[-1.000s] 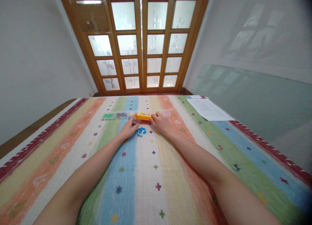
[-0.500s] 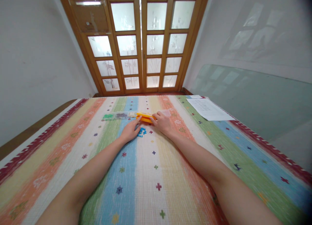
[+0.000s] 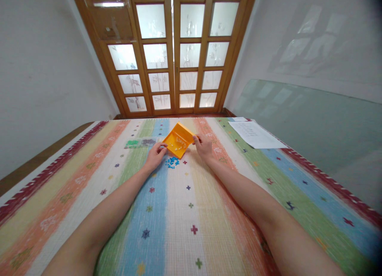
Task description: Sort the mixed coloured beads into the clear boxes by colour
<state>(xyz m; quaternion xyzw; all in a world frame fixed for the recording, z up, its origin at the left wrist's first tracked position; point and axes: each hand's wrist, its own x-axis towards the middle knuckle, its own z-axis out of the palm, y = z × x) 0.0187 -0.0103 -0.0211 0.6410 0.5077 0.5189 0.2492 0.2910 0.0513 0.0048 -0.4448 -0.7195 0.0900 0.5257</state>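
Both my hands grip an orange box (image 3: 176, 151), its hinged lid (image 3: 182, 132) raised at the far side. My left hand (image 3: 155, 154) pinches the near left edge. On the right, my right hand (image 3: 203, 146) holds the edge by the lid. Small pale pieces (image 3: 180, 141) lie inside the tilted box. Just below it on the cloth is a loose heap of small blue pieces (image 3: 172, 162). Left of the box, partly behind my left hand, lies a long clear case (image 3: 139, 145) with green pieces (image 3: 132, 143) and dark pieces (image 3: 148, 141).
A striped cloth (image 3: 179, 212) covers the table. White paper sheets (image 3: 253, 133) lie at its far right. Beyond the far edge stand wooden doors with glass panes (image 3: 176, 53). A glass panel (image 3: 313, 120) leans along the right wall.
The orange box was nearly closed and seen edge-on; its lid is now swung up and the inside shows. My right hand has moved slightly right, my left hand slightly left.
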